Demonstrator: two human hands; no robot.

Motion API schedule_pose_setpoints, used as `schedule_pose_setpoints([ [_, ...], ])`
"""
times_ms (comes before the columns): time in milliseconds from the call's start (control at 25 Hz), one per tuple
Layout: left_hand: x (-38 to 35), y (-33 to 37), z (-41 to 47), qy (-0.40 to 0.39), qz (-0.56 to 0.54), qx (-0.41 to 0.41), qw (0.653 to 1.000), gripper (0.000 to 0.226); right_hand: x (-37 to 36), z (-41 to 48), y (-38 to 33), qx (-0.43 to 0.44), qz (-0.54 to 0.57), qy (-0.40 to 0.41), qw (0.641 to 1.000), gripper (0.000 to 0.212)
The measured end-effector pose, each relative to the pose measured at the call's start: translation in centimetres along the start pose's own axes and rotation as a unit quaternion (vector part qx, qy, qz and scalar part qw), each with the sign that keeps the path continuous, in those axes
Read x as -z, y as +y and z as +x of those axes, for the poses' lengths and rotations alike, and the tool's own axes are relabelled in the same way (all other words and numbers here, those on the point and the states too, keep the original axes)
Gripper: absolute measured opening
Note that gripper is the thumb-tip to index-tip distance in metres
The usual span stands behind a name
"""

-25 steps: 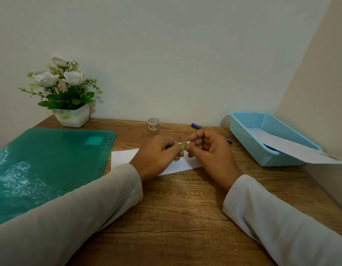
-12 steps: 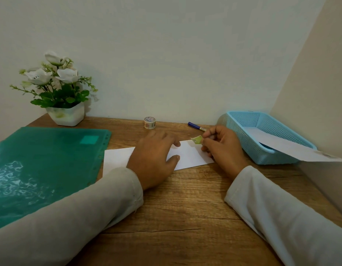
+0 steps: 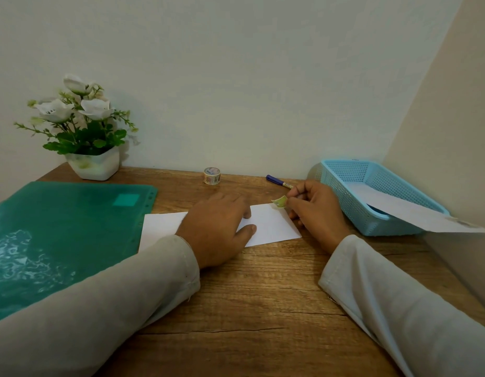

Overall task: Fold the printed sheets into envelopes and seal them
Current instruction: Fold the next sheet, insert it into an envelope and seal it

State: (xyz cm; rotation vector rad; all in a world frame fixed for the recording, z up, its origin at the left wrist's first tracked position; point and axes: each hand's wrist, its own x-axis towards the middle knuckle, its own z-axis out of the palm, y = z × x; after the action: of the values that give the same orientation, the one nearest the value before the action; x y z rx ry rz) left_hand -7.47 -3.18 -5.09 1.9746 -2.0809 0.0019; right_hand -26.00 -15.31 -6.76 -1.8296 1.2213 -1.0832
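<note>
- One step in hand, by judgement: sealing, with the folding apparently done and the tape not yet pressed down.
- Folded sheet (image 3: 271,224) flat on the desk (image 3: 263,295), just beside the blue basket (image 3: 344,197).
- Left hand (image 3: 217,227) spread palm-down on the sheet, on the side away from the basket. Fingers fairly straight, pinning the paper, gripping nothing.
- Right hand (image 3: 314,210) between sheet and basket, fingers curled, pinching a small green piece of tape (image 3: 280,201) at the sheet's far corner nearest the basket.
- Next move, as a guess: lowering the tape across the flap edge, then pressing and smoothing it, the sheet kept pinned against sliding. Some care needed against the tape curling or clinging to the fingertips.
- Flap edge and seam hidden under the left hand, so the seal's proper place hard to judge.
- Tape perhaps touching the paper, perhaps just above it; too small to settle.
- No print visible on the upturned face.
- Second sheet (image 3: 415,213) propped in the basket, its outer end cut off at the frame edge.
</note>
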Motion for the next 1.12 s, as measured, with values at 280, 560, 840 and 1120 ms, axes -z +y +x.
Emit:
schedule_pose_setpoints([
  [280,0.1,0.9,2.2,0.013,0.041,-0.002,0.999,0.040,-0.4,0.2,-0.1,0.036,-0.067,-0.004,0.997,0.013],
  [560,-2.5,0.7,2.4,0.054,0.021,0.000,0.998,0.053,-1.0,0.1,-0.5,0.057,-0.122,0.000,0.991,0.014],
  [840,-2.8,0.3,2.5,0.047,0.027,-0.014,0.998,0.050,-1.4,0.1,-0.4,0.048,-0.145,0.008,0.988,0.013],
  [1120,-2.9,0.3,2.7,0.043,0.024,-0.010,0.999,0.048,-1.6,-0.2,-0.6,0.048,-0.158,0.014,0.986,0.011],
])
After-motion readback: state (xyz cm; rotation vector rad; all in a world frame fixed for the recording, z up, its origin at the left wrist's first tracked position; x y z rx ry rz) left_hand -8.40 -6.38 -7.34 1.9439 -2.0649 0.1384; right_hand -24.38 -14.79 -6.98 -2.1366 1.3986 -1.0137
